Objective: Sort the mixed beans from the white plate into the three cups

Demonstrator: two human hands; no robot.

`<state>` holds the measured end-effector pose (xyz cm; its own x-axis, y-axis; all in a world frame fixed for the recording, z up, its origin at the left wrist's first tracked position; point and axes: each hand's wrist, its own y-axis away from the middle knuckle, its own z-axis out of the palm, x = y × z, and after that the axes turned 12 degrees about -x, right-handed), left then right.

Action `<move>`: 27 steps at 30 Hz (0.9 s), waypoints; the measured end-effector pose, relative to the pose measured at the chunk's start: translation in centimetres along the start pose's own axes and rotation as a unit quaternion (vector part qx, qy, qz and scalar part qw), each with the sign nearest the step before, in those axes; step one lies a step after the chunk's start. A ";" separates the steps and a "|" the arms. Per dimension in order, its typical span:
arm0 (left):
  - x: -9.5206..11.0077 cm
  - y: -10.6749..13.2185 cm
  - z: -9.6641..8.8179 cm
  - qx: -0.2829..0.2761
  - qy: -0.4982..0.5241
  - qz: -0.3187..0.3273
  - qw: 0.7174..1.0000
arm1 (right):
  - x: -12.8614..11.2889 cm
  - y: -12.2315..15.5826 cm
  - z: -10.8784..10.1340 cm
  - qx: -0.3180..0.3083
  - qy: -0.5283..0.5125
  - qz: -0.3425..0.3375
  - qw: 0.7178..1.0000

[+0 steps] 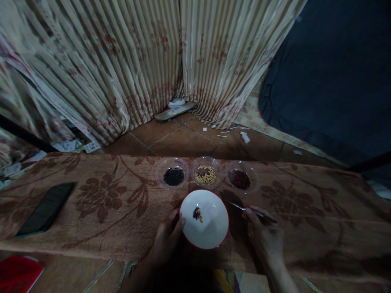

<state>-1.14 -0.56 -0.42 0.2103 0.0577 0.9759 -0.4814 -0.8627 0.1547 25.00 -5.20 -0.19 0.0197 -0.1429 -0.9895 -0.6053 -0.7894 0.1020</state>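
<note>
A white bowl (204, 219) with a red rim sits on the patterned cloth (122, 203), holding a few mixed beans. My left hand (167, 238) curls against the bowl's left rim and steadies it. My right hand (263, 236) is pinched on thin metal tweezers (241, 207), whose tip points left toward the bowl. Beyond the bowl stand three clear dishes: one with black beans (173, 176), one with yellow beans (205, 175), one with dark red beans (240, 179).
A dark phone (45, 208) lies on the cloth at the left. A red item (16, 273) shows at the bottom left corner. Striped curtains (122, 61) hang behind, above a tiled floor (183, 140) with a sandal (175, 109) and small litter.
</note>
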 end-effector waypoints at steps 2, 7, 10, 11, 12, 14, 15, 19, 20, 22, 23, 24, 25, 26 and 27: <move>0.0 0.0 0.0 -0.003 0.004 -0.002 1.000 | -0.3 0.2 0.0 -0.005 0.024 0.013 1.000; 0.0 -0.1 0.2 0.019 -0.009 0.004 1.000 | -0.1 0.6 0.6 -0.023 0.095 -0.089 0.991; 0.1 -0.1 0.3 0.019 -0.016 0.007 1.000 | 0.6 0.6 1.0 -0.046 0.110 -0.143 0.982; 0.2 -0.1 0.3 0.020 -0.019 0.007 1.000 | 0.9 0.6 1.1 -0.051 0.113 -0.154 0.980; 0.2 -0.1 0.3 0.019 -0.021 0.006 1.000 | 1.2 0.5 1.2 -0.053 0.116 -0.163 0.978; 0.2 -0.1 0.3 0.025 -0.027 0.003 0.999 | 1.8 0.3 1.2 -0.059 0.119 -0.165 0.977; 0.1 -0.1 0.3 0.030 -0.030 0.003 0.999 | 2.1 0.2 1.2 -0.062 0.119 -0.162 0.978; -0.2 -0.1 0.3 0.033 -0.040 0.001 0.999 | 2.6 0.1 1.1 -0.075 0.119 -0.149 0.979; -0.2 -0.1 0.3 0.029 -0.038 -0.004 0.999 | 2.6 0.2 1.1 -0.077 0.118 -0.150 0.979; -0.2 -0.1 0.3 0.022 -0.033 -0.010 0.999 | 2.5 0.3 1.1 -0.074 0.116 -0.154 0.978; -0.1 -0.1 0.3 0.022 -0.032 -0.010 0.999 | 2.4 0.3 1.1 -0.073 0.116 -0.155 0.978; 0.0 -0.1 0.3 0.024 -0.032 -0.008 0.999 | 2.3 0.3 1.1 -0.074 0.116 -0.157 0.978; 0.0 -0.1 0.3 0.025 -0.033 -0.007 0.999 | 2.3 0.3 1.1 -0.075 0.116 -0.159 0.978; 0.1 -0.1 0.3 0.023 -0.032 -0.006 0.999 | 2.2 0.3 1.1 -0.076 0.116 -0.161 0.977; 0.3 -0.1 0.3 0.020 -0.031 -0.007 0.999 | 2.2 0.3 1.1 -0.078 0.115 -0.162 0.977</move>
<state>-0.79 -0.60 -0.23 0.2691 0.0392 0.9623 -0.4443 -0.8814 0.1602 23.97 -5.08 -2.47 0.3799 0.0133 -0.9249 -0.4100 -0.8939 -0.1812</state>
